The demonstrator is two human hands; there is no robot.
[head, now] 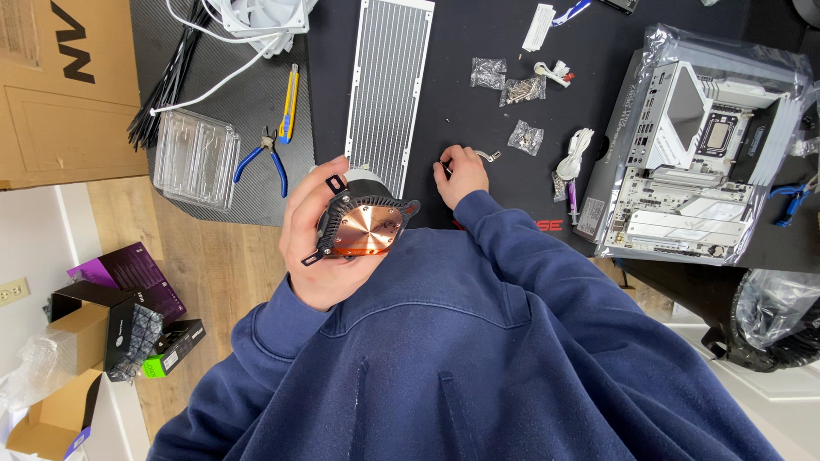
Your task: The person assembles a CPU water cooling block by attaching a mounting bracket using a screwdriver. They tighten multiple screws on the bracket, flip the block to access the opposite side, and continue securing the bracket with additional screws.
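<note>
1. I saw the left hand [312, 230] clasped around the pump block [363, 226], fingers wrapped over its black finned rim; the block sat just left of the view's centre, lifted off the tabletop [478, 51] and close to the chest, copper plate turned up toward me.
2. The right hand [461, 175] rested on the black mat at about 1 o'clock from the block, fingers curled over something small; I could not tell whether it actually gripped anything; a small metal clip [489, 155] lay just beside the fingertips at 2 o'clock.
3. In my judgement the hold worked best by the rim alone; the copper face looked clean, and a thumb across it would smear it; keeping the block level and steady in the one hand seemed wise while the other hand dealt with small parts.
4. The block was round, with a black ribbed collar, black mounting tabs sticking out at 10 and 3 o'clock, and a bright, finely brushed copper disc in the middle.
5. Around it: a white radiator [389, 85] at 12 o'clock; blue-handled pliers [266, 158] at 10 o'clock; small bags of screws [525, 137] at 2 o'clock; a white motherboard [692, 145] in a clear bag at 3 o'clock, well apart.
</note>
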